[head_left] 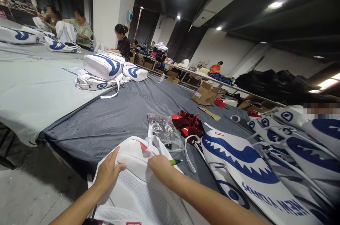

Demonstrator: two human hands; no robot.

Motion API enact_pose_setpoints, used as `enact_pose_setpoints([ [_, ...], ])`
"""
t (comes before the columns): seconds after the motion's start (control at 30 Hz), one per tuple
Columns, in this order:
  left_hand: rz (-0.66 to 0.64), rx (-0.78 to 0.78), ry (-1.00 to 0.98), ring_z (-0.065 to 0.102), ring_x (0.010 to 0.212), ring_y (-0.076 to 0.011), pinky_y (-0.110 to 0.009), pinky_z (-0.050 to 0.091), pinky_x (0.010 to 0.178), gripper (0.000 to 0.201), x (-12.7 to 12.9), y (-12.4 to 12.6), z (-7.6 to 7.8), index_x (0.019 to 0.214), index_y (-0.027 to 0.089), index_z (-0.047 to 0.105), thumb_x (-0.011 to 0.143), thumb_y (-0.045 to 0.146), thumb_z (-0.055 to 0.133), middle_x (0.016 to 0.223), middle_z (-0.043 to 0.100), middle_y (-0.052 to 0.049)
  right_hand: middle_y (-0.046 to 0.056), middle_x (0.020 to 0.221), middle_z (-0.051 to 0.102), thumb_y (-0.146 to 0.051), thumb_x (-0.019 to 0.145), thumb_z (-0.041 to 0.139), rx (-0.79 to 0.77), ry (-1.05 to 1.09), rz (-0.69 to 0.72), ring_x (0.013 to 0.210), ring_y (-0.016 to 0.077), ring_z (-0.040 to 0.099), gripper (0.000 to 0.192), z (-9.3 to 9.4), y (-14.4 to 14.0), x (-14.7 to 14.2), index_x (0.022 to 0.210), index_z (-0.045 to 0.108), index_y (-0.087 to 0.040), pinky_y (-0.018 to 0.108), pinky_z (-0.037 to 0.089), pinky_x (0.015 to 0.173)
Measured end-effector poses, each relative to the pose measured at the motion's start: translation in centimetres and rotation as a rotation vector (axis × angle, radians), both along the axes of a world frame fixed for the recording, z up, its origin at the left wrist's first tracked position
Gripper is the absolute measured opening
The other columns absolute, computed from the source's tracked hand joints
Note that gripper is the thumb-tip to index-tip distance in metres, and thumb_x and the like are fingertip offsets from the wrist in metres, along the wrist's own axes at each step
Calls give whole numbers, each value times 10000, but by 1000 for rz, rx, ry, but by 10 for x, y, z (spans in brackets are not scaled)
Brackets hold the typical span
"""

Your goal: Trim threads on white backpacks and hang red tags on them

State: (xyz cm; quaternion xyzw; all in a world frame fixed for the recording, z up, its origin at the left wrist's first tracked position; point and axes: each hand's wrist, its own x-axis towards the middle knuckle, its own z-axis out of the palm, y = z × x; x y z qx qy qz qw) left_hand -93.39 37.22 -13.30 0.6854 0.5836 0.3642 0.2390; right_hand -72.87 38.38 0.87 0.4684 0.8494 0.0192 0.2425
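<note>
A white backpack (132,182) with a dotted mesh back panel lies in front of me, partly off the table's near edge. My left hand (110,168) grips its upper left edge, thumb on the panel side and fingers on the outside. At the top, near the white strap loop and a small red patch, my right hand (160,168) is closed. A slim green pen-like tool (175,162) sticks out of that fist to the right; its exact kind is unclear. The right fingertips are hidden, so I cannot tell whether they also pinch the bag.
Beyond the bag lie a clear plastic bag (162,131) and a pile of red and black tags (188,123). White backpacks with blue jaw prints (239,154) crowd the right. More backpacks (102,67) are stacked at back left. A cardboard box (205,94) stands farther off; several people work around.
</note>
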Motion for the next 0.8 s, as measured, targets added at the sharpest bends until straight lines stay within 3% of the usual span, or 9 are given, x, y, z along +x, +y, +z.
enact_pose_setpoints([
  [0.17,4,-97,-26,569,1274,-294,-462,467,1051,587,-2,0,14,1437,186,441,881,352,534,1423,575,-114,133,995,746,-56,894,506,42,21,-197,897,243,737,251,19,-14,31,1048,680,-151,280,497,694],
  [0.27,-18,-143,-53,570,1260,-297,-461,460,1046,608,-5,1,23,1421,198,454,847,369,559,1397,587,-109,95,1131,723,-181,961,457,168,194,-412,970,231,717,280,35,-28,62,1158,654,-212,283,487,755],
  [0.33,-47,-130,-72,538,1296,-304,-467,430,1081,640,-5,5,29,1406,191,470,811,393,591,1407,573,-115,106,1200,700,-269,941,508,207,318,-588,1053,261,688,311,36,-43,97,1213,646,-212,317,485,835],
  [0.43,-94,-145,-109,479,1361,-315,-462,374,1134,738,-3,14,37,1428,181,447,762,431,642,1470,519,-123,134,1270,678,-359,785,684,9,507,-815,1172,319,629,508,16,-70,154,1257,658,-175,374,467,956],
  [0.53,-127,-271,-114,569,1260,-315,-438,426,1060,745,0,23,44,1434,199,438,763,451,640,1393,596,-104,122,1298,672,-411,665,759,-189,822,-863,1201,320,607,697,-16,-93,194,1304,647,-155,370,457,1008],
  [0.6,-126,-324,-87,628,1155,-312,-418,457,986,661,1,25,49,1373,201,495,775,456,617,1273,673,-87,120,1325,656,-443,641,764,-165,915,-902,1210,319,598,794,-32,-100,205,1362,602,-152,373,461,1008],
  [0.67,-111,-329,-61,656,1080,-306,-399,469,933,571,0,23,54,1295,203,551,785,457,597,1172,715,-73,119,1318,660,-467,629,769,-115,879,-960,1199,324,604,826,-39,-99,206,1375,590,-162,376,474,977],
  [0.8,-81,-278,-27,665,1075,-300,-373,473,911,541,-3,9,66,1277,217,571,802,476,574,1145,732,-63,96,1123,744,-435,661,762,-129,721,-909,1016,288,679,583,-28,-93,195,1181,703,-177,318,487,808],
])
